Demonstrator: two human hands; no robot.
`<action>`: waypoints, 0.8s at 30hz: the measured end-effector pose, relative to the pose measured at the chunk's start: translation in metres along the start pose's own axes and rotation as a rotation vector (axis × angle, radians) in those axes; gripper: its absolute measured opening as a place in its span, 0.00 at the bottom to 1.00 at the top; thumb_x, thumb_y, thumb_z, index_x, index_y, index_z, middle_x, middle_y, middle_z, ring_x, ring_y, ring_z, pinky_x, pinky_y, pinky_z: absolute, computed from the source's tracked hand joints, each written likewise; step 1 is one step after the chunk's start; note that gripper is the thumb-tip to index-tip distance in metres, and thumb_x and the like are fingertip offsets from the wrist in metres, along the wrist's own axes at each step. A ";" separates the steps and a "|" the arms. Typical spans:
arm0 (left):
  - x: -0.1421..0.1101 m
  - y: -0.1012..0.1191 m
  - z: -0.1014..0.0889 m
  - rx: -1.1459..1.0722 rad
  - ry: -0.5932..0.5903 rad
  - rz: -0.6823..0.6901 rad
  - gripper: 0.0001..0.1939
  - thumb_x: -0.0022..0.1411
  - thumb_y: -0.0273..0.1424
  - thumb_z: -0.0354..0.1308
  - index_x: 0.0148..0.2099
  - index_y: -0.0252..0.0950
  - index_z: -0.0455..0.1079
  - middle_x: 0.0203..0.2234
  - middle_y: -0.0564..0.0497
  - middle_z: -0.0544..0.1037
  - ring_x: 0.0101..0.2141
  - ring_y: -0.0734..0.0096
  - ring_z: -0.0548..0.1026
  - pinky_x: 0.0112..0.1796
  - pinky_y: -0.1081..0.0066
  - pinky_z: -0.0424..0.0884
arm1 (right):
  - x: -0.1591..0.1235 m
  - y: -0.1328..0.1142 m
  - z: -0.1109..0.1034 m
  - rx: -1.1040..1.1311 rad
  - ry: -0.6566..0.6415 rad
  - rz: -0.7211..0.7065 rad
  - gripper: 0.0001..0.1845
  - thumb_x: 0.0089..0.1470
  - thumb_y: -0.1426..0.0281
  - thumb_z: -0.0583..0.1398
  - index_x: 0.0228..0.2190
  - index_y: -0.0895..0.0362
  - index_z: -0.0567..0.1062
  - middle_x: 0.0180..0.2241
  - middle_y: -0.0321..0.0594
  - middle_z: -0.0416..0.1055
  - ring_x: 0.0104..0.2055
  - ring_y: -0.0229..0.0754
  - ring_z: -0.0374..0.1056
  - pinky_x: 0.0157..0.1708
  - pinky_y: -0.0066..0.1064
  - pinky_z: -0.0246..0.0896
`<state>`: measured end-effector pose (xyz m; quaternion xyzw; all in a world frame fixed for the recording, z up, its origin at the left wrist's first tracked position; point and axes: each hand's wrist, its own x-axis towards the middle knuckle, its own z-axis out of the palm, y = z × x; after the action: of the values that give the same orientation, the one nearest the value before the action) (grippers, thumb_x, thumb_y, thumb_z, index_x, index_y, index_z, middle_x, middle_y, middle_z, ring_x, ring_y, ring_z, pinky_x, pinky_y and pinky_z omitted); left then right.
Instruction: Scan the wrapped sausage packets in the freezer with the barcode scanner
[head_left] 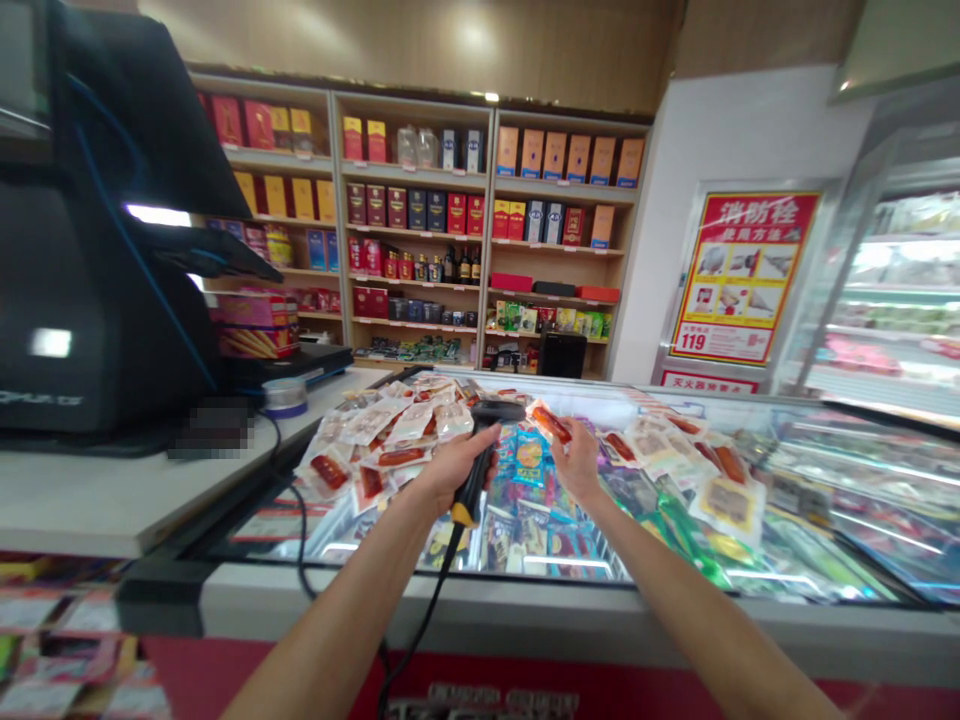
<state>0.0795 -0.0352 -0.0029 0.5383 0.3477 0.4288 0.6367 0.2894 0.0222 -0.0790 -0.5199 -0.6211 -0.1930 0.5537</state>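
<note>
My left hand [448,467] is closed round the handle of a black barcode scanner [486,440] with a yellow band, its cable trailing down toward me. The scanner's head points right at a small clear snack packet with a red sausage [548,422], which my right hand [578,462] pinches at its lower edge. Both hands hover over a pile of snack packets [390,440] lying on the glass lid of a chest freezer [825,440].
A black checkout terminal [90,260] stands on the white counter [97,500] at left, with a tape roll [284,396] beside it. Wooden shelves of boxed goods and bottles [420,220] line the back wall. A red fire-safety poster [739,275] and a glass-door fridge [900,290] are at right.
</note>
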 end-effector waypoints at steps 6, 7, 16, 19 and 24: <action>0.001 0.000 -0.001 -0.031 0.000 -0.023 0.16 0.48 0.42 0.56 0.28 0.33 0.61 0.15 0.56 0.65 0.14 0.81 0.63 0.14 0.79 0.58 | 0.000 0.005 -0.003 -0.038 0.038 0.015 0.15 0.47 0.70 0.49 0.39 0.59 0.63 0.35 0.43 0.66 0.38 0.44 0.61 0.38 0.37 0.52; 0.001 -0.001 -0.001 -0.036 -0.002 -0.030 0.16 0.48 0.42 0.55 0.28 0.33 0.61 0.15 0.56 0.65 0.14 0.81 0.63 0.14 0.79 0.58 | 0.000 0.005 -0.003 -0.043 0.046 0.010 0.15 0.47 0.70 0.49 0.39 0.59 0.63 0.35 0.43 0.66 0.38 0.44 0.61 0.38 0.37 0.52; -0.001 0.001 0.004 -0.030 -0.037 -0.005 0.17 0.46 0.44 0.56 0.27 0.33 0.62 0.16 0.55 0.66 0.15 0.81 0.63 0.15 0.78 0.59 | -0.002 -0.001 -0.001 -0.051 0.079 -0.035 0.13 0.49 0.68 0.49 0.39 0.58 0.62 0.36 0.42 0.65 0.39 0.44 0.60 0.39 0.37 0.51; -0.004 0.004 0.002 -0.048 -0.043 -0.025 0.17 0.47 0.43 0.56 0.28 0.33 0.62 0.16 0.55 0.66 0.14 0.81 0.63 0.14 0.78 0.59 | -0.002 -0.002 -0.002 -0.053 0.098 -0.021 0.14 0.50 0.68 0.49 0.40 0.58 0.61 0.36 0.43 0.65 0.39 0.44 0.60 0.39 0.37 0.51; -0.008 0.006 0.002 -0.078 -0.070 -0.039 0.16 0.48 0.42 0.56 0.29 0.32 0.63 0.17 0.55 0.66 0.15 0.82 0.63 0.15 0.79 0.59 | -0.002 -0.008 -0.005 -0.057 0.111 0.000 0.14 0.50 0.68 0.48 0.40 0.58 0.62 0.36 0.43 0.65 0.40 0.44 0.60 0.40 0.37 0.51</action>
<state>0.0773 -0.0431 0.0036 0.5210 0.3187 0.4103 0.6772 0.2848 0.0143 -0.0762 -0.5239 -0.5838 -0.2390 0.5724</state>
